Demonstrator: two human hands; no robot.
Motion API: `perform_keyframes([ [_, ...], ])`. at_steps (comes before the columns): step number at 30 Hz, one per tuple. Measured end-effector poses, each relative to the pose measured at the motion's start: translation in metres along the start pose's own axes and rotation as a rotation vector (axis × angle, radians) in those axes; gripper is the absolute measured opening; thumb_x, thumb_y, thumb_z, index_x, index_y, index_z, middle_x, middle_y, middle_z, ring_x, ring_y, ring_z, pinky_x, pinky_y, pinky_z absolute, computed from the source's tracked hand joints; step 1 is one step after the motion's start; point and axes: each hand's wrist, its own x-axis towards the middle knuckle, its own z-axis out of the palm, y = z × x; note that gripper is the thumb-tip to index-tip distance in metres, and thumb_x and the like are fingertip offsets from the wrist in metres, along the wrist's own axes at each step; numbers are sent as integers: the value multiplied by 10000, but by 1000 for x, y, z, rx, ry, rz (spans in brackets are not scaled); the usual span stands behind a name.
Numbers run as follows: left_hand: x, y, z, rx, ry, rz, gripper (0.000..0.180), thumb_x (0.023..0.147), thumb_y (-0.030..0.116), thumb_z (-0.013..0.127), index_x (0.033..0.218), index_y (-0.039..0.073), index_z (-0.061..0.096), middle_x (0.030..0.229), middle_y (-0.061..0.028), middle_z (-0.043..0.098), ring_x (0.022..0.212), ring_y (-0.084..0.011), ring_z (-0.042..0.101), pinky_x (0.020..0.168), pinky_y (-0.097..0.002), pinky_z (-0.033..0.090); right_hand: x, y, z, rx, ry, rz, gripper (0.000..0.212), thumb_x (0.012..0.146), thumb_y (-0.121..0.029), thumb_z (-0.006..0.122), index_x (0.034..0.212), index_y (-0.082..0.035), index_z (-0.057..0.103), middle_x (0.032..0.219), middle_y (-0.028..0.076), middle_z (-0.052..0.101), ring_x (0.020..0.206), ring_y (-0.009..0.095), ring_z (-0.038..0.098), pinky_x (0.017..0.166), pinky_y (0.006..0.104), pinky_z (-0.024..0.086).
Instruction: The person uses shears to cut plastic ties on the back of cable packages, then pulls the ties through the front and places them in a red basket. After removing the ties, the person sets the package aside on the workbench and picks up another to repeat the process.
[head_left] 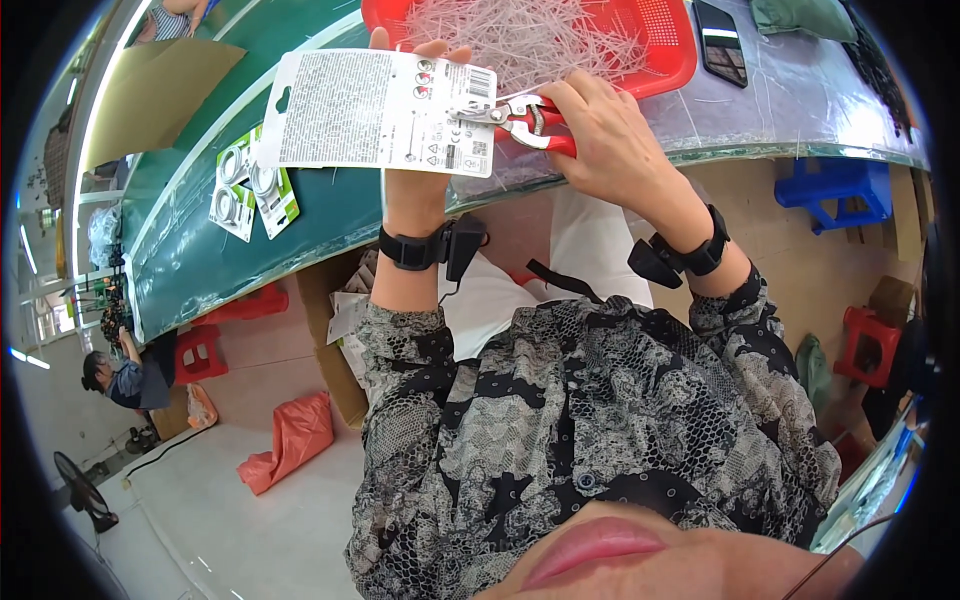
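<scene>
My left hand (432,48) holds a white printed blister card (335,110) from behind, with fingertips showing above its top edge. The card's back faces up, and a hang hole is cut near its left end. In my right hand (612,130) is a pair of red-handled cutters (528,135), my fingers wrapped round the handles. Their metal jaws lie over the card's right part; whether they grip anything there is too small to tell. Several packs with white coiled cables (268,180) on green-and-white cards lie on the green table left of the card.
A red plastic basket (683,60) full of thin clear plastic strips stands behind my hands. Right of it lies a dark phone (722,45). Brown cardboard (160,100) rests at the far left. A blue stool (835,190) is below the table's right side; another person (135,375) is far left.
</scene>
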Motion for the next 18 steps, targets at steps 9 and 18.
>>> perform_keyframes([
  [9,7,-17,-2,-13,18,13,619,1002,400,440,1519,189,174,1333,-181,485,1231,-326,516,931,-438,536,-3,16,11,226,-179,54,347,779,-109,637,1093,-10,526,985,181,583,910,390,560,786,442,461],
  [18,16,-18,-10,118,6,172,705,956,483,499,1508,150,214,1299,-199,515,1186,-313,549,931,-432,527,-7,12,-22,906,-404,373,185,917,-203,588,985,-32,574,728,54,602,659,169,613,577,271,449],
])
